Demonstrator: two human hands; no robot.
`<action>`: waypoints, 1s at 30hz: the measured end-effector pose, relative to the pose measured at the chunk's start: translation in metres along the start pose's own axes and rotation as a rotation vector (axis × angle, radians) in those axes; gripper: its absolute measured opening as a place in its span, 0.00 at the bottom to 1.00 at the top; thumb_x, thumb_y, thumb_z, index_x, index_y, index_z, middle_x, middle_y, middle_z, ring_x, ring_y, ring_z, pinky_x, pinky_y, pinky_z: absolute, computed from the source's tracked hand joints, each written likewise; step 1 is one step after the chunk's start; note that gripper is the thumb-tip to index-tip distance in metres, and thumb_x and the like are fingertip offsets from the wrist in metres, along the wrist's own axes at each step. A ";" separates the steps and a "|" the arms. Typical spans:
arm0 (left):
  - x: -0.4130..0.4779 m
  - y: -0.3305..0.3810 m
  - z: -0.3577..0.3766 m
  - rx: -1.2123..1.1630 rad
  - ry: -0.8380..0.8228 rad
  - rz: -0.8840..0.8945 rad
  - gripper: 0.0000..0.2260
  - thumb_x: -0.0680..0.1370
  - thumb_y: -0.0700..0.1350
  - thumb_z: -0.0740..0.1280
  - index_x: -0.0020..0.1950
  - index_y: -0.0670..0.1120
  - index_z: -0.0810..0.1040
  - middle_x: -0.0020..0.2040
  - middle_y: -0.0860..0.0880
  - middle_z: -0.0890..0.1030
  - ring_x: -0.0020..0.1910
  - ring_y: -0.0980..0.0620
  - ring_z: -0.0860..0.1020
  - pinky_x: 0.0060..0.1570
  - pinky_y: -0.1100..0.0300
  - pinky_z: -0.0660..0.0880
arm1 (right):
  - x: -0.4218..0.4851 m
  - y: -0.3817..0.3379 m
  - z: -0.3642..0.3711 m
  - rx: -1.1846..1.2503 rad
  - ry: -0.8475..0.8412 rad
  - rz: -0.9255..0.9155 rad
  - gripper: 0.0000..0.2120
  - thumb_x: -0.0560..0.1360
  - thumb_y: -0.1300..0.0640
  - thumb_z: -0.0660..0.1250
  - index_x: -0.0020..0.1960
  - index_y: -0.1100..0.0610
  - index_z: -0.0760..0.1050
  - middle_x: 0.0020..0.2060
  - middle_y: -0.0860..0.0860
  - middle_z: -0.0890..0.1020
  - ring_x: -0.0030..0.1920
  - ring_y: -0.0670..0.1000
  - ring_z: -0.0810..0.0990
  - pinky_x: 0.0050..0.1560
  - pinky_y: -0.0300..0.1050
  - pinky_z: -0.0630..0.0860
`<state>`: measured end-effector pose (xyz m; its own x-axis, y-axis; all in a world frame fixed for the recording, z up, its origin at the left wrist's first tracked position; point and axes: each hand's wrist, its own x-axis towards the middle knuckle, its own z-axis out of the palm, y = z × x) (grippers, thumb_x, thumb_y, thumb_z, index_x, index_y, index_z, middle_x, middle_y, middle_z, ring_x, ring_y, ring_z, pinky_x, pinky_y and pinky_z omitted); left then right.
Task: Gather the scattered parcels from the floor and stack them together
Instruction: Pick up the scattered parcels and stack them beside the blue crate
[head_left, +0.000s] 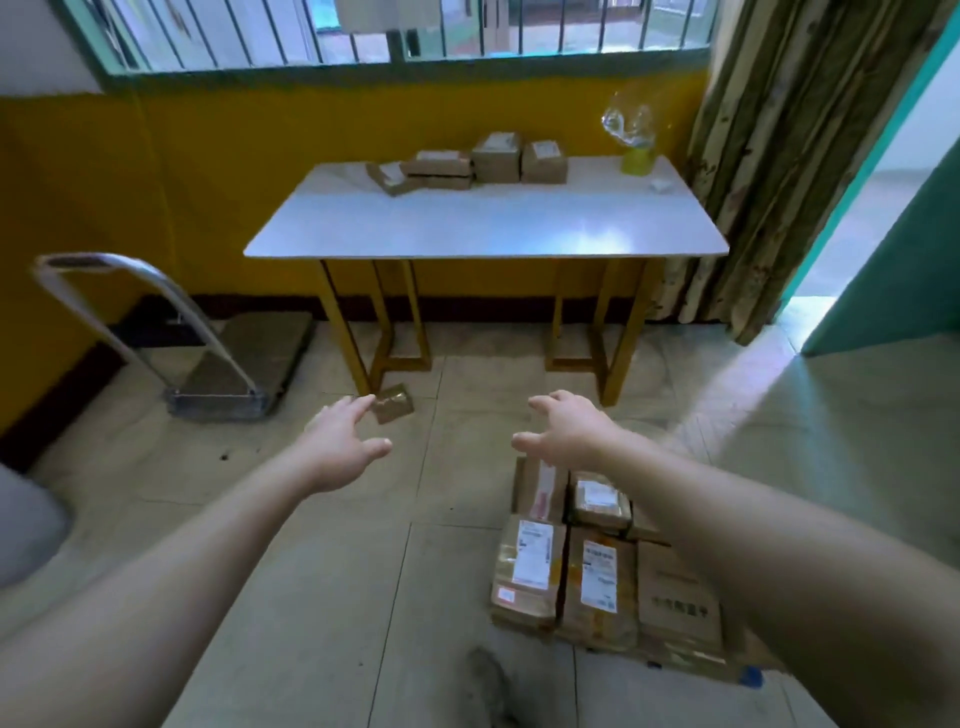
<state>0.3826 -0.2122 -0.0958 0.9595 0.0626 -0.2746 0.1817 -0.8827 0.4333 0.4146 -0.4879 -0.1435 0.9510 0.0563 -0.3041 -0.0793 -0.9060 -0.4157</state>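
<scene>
A small brown parcel (395, 404) lies alone on the tiled floor by the table's front left leg. My left hand (340, 441) reaches out toward it with fingers spread, fingertips just short of its near edge, holding nothing. My right hand (563, 428) is stretched forward beside it, also empty and relaxed. Below my right arm, several brown parcels with white labels (582, 566) sit packed together on the floor. More cardboard parcels (467, 163) stand at the back of the white table (483, 223).
A folding hand trolley (228, 364) stands at the left by the yellow wall. A yellow cup with a crumpled clear bottle (636, 150) is on the table's right corner. A curtain (769, 171) and open green door (883, 270) are at the right.
</scene>
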 end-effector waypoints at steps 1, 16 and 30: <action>0.013 -0.008 -0.007 0.005 0.002 -0.014 0.32 0.76 0.53 0.68 0.76 0.54 0.57 0.78 0.48 0.57 0.76 0.46 0.55 0.72 0.46 0.57 | 0.014 -0.007 0.000 0.000 -0.001 -0.009 0.38 0.67 0.31 0.65 0.73 0.44 0.62 0.72 0.51 0.66 0.67 0.56 0.70 0.58 0.54 0.74; 0.188 -0.078 -0.103 0.070 -0.002 -0.178 0.33 0.76 0.55 0.68 0.77 0.54 0.56 0.78 0.47 0.55 0.76 0.45 0.56 0.72 0.45 0.58 | 0.202 -0.121 -0.024 0.017 -0.108 -0.119 0.37 0.73 0.35 0.64 0.76 0.49 0.59 0.74 0.53 0.62 0.70 0.58 0.66 0.65 0.56 0.70; 0.376 -0.171 -0.163 0.085 -0.182 0.022 0.31 0.77 0.55 0.66 0.77 0.53 0.56 0.78 0.46 0.55 0.76 0.46 0.54 0.73 0.48 0.57 | 0.329 -0.226 0.026 0.058 -0.091 0.122 0.35 0.73 0.35 0.62 0.75 0.50 0.60 0.73 0.53 0.64 0.68 0.56 0.68 0.63 0.54 0.72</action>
<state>0.7472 0.0381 -0.1334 0.9068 -0.0358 -0.4201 0.1347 -0.9197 0.3689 0.7380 -0.2538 -0.1716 0.9024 -0.0128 -0.4308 -0.2124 -0.8829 -0.4187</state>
